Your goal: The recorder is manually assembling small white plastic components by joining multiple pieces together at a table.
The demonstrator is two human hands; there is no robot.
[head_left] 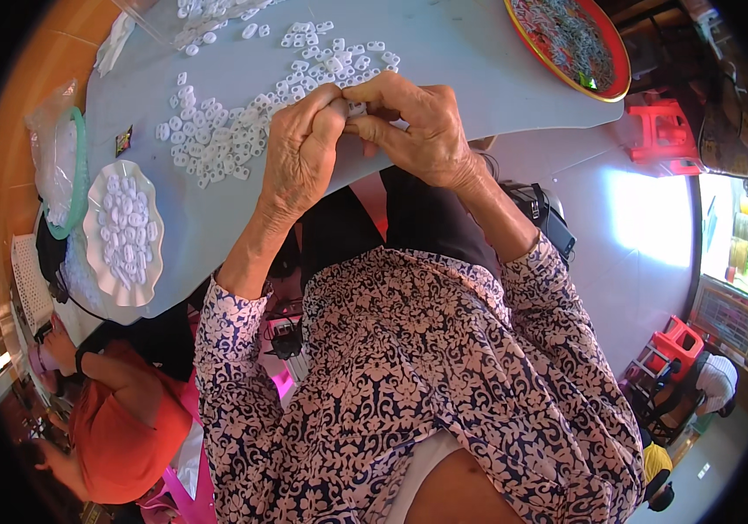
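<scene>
My left hand [306, 144] and my right hand [417, 127] meet at the near edge of the grey-blue table [461, 52], fingertips almost touching. Between them shows a small white plastic piece [356, 109], pinched by my right thumb and forefinger. The left fingers are curled closed against its other side; whatever lies inside them is hidden. Just beyond my hands spreads a loose heap of small white oval pieces with two holes [225, 140]. To the left, a white wavy-edged dish [92, 231] holds many similar white pieces.
A red round tray [625, 79] of small greyish pieces sits at the far right. Left of the dish stand a green-rimmed container [82, 166] and a clear plastic bag [49, 122]. A person in an orange-red shirt [129, 428] sits at lower left. Red stools [660, 135] stand right.
</scene>
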